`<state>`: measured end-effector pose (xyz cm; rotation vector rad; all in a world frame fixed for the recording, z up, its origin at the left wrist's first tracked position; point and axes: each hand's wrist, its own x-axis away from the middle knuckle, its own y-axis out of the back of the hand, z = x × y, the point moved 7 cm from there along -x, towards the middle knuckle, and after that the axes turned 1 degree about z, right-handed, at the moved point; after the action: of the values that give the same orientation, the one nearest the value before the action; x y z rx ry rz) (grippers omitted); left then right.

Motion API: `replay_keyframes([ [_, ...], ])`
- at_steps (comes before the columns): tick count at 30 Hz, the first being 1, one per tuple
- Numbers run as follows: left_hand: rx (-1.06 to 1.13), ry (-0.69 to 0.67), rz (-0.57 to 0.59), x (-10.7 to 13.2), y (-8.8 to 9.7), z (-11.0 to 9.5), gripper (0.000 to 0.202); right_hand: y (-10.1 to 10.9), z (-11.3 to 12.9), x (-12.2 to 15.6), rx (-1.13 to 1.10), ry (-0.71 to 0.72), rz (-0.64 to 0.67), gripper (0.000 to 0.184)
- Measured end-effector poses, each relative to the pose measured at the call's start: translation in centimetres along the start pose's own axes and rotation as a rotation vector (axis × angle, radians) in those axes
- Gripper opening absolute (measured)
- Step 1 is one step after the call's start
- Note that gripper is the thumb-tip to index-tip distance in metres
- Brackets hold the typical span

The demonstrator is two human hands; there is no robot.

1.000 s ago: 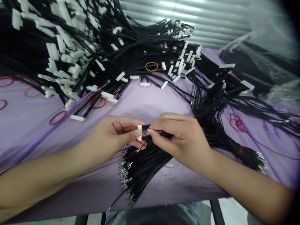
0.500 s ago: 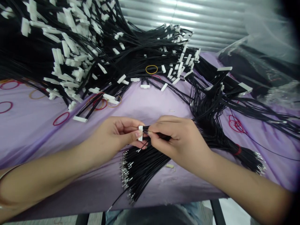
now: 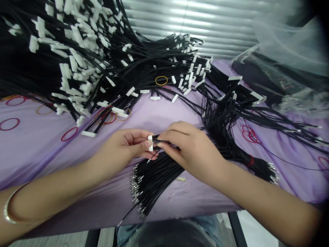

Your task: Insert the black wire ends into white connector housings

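My left hand (image 3: 120, 149) pinches a small white plastic wire connector (image 3: 150, 143) between thumb and fingers. My right hand (image 3: 191, 151) grips thin black wires (image 3: 164, 140) right beside that connector, with its fingertips almost touching my left thumb. Below my hands lies a loose bundle of black wires (image 3: 154, 181) ending in small metal crimp terminals (image 3: 136, 187). Part of the bundle is hidden under my right hand. A metal bangle (image 3: 10, 209) circles my left forearm.
A large heap of black wires with white connectors (image 3: 84, 68) covers the far side of the purple cloth (image 3: 48, 151). Red and yellow rubber bands (image 3: 69, 134) lie on the cloth. A plastic bag (image 3: 267, 75) sits at the back right, before a corrugated metal shutter (image 3: 195, 24).
The whole scene has slid slightly left and up in view. Both hands have moved a little left, still holding the connector and wires. The bangle has come into view.
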<state>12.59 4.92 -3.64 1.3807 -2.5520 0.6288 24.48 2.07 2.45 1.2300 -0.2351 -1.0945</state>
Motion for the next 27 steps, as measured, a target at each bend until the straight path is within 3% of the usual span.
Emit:
replay_keyframes([
  [3,0.067,0.020,0.005,0.1,0.1,0.0,0.018,1.0,0.5,0.3,0.125,0.077,-0.088,0.014],
  [9,0.090,0.025,0.038,0.2,0.1,0.1,0.015,1.1,0.8,0.4,0.239,0.135,-0.138,0.014],
  [16,0.080,0.032,0.034,0.2,0.2,0.1,0.013,1.0,0.3,0.3,0.225,0.120,-0.081,0.015],
  [21,0.036,0.023,0.005,0.3,0.2,0.1,0.014,0.8,0.3,0.0,0.379,0.102,-0.041,0.017],
  [24,0.001,0.017,-0.045,0.3,0.4,-0.1,0.010,2.1,0.5,-0.1,0.409,0.082,-0.062,0.016],
  [27,-0.016,0.026,-0.039,0.3,0.3,-0.1,0.008,4.2,0.6,0.1,0.323,0.000,-0.179,0.012],
])
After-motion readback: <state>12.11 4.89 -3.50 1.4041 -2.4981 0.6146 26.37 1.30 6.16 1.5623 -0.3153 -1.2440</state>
